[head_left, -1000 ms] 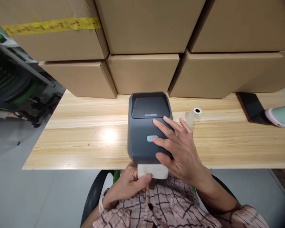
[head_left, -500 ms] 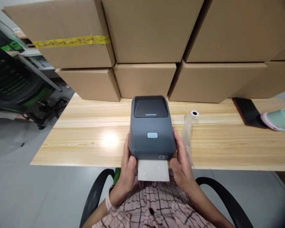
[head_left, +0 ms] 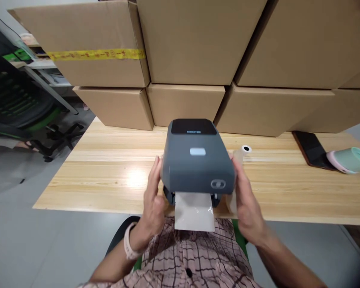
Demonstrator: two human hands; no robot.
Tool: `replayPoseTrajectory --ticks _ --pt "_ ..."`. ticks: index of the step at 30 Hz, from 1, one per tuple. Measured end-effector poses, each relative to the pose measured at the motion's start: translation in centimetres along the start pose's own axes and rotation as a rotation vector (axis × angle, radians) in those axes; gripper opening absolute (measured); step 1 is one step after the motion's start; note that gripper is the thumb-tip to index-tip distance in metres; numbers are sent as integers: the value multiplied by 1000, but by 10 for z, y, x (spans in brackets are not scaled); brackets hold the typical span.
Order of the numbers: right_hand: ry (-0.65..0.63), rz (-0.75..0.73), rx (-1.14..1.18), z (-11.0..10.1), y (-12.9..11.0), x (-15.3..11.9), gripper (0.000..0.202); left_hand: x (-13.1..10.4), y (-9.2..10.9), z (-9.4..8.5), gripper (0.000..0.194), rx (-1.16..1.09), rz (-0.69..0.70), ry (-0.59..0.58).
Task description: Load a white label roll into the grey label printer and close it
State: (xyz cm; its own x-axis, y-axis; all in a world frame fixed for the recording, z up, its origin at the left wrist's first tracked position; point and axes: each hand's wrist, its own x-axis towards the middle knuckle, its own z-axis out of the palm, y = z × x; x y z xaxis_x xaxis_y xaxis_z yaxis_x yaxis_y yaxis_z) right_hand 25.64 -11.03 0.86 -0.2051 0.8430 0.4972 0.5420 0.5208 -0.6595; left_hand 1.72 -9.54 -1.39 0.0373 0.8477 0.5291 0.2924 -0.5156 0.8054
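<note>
A dark grey label printer (head_left: 198, 168) stands at the table's front edge, its top cover lifted at the front so that a gap shows below it. From that gap a strip of pale label paper (head_left: 194, 212) hangs over the table edge. My left hand (head_left: 154, 200) lies against the cover's left side, and my right hand (head_left: 247, 200) against its right side, fingers pressed along it. Beside the right hand lies a translucent strip (head_left: 232, 200), partly hidden, near a small white roll core (head_left: 246, 149).
Cardboard boxes (head_left: 186, 106) are stacked along the back of the wooden table (head_left: 93, 172). At the right, a phone (head_left: 312, 150) lies beside a tipped mint-green cup (head_left: 351, 160). A black chair (head_left: 15, 92) stands on the left.
The printer's cover has risen at the front, opening a gap above the paper. Both hands have moved up with it and farther apart. The view has shifted slightly.
</note>
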Motion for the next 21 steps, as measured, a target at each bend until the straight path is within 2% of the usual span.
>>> replayPoseTrajectory --ticks 3,6,9,12,15,18,19,20,21 --pt "-2 -92 -83 -22 2 53 97 51 0 -8 53 -103 118 -17" --pt "105 -181 -217 -27 11 113 102 94 -9 -8 63 -104 116 -32" --pt "189 -181 -258 -23 23 162 94 111 -28 -1 82 -110 -56 -113" --pt "184 -148 -241 -21 35 194 88 106 -45 5 92 -189 -314 -257" --pt "182 -140 -296 -24 39 208 86 99 -49 6 101 -319 -450 -354" --pt "237 -279 -412 -23 29 201 79 100 -44 3 104 -355 -485 -375" --pt "199 -340 -419 -21 24 194 74 101 -42 3 104 -350 -495 -371" --pt "103 -378 -403 -17 19 187 70 101 -41 3 104 -342 -506 -364" --pt "-48 -385 -378 -13 15 180 70 102 -40 3 105 -334 -516 -357"
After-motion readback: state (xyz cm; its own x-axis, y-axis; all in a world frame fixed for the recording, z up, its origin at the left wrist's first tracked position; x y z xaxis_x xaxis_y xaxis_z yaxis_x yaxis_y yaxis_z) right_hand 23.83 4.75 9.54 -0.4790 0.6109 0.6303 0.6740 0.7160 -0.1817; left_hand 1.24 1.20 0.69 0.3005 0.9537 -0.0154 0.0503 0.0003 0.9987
